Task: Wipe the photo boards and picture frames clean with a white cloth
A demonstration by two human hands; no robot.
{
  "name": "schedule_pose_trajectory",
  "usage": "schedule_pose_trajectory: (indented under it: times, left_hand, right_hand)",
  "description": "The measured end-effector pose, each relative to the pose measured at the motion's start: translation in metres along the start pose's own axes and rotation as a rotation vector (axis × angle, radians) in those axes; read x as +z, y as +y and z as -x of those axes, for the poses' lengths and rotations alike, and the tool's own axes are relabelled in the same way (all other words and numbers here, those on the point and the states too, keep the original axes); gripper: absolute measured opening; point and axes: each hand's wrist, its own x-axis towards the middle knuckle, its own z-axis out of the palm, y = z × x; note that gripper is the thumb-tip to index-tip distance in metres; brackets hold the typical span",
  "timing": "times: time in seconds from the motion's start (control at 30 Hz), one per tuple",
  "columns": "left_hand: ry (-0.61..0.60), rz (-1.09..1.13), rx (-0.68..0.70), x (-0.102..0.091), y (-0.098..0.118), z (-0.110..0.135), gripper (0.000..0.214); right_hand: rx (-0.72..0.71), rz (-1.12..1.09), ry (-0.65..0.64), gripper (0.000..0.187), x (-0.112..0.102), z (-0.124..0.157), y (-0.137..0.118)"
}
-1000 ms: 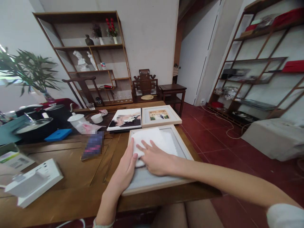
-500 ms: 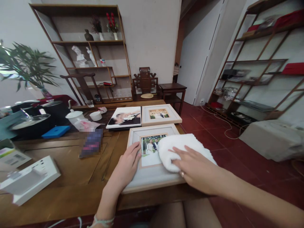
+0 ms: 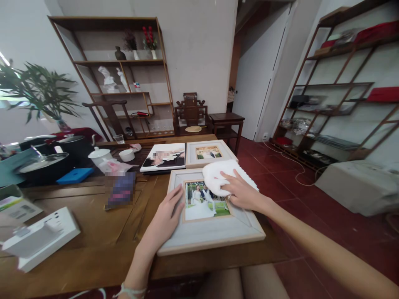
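Note:
A light wooden picture frame (image 3: 215, 245) lies flat at the table's front edge, with a pale wide mat around a photo (image 3: 199, 205) of a couple in wedding clothes. My left hand (image 3: 166, 211) rests across the frame's left border, fingers stretched out flat. My right hand (image 3: 240, 189) presses a folded white towel (image 3: 215, 172) over the frame's upper right part, covering that corner of the photo. Behind it, touching side by side, are a second framed photo (image 3: 208, 153) and a white-topped panel or album (image 3: 162, 155).
On the left of the wooden table (image 3: 93, 236) stand a white teapot (image 3: 99, 154), a white cup (image 3: 126, 155), a blue box (image 3: 75, 175), black pots (image 3: 43, 168) and a white box-like device (image 3: 43, 241). A chair (image 3: 190, 110) and side table (image 3: 226, 118) stand beyond.
My right hand has slid the towel away from me and slightly left, uncovering the photo's lower right. My left hand stays on the frame's left border.

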Motion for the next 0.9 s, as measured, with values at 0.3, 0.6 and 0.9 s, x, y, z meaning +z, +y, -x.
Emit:
schedule_pose_trajectory:
  times: [0.3, 0.6, 0.9]
  left_hand:
    - [-0.006, -0.009, 0.009, 0.008, -0.007, 0.003, 0.044]
    - [-0.041, -0.027, 0.025, 0.006, -0.006, 0.003, 0.042]
    - [-0.021, -0.029, 0.039, 0.006, -0.007, 0.002, 0.041]
  right_hand:
    - [0.104, -0.024, -0.123, 0.046, -0.014, 0.059, -0.073]
    - [0.113, 0.052, 0.113, 0.045, 0.003, 0.000, -0.015]
    - [0.027, 0.070, 0.043, 0.043, -0.002, -0.015, -0.004]
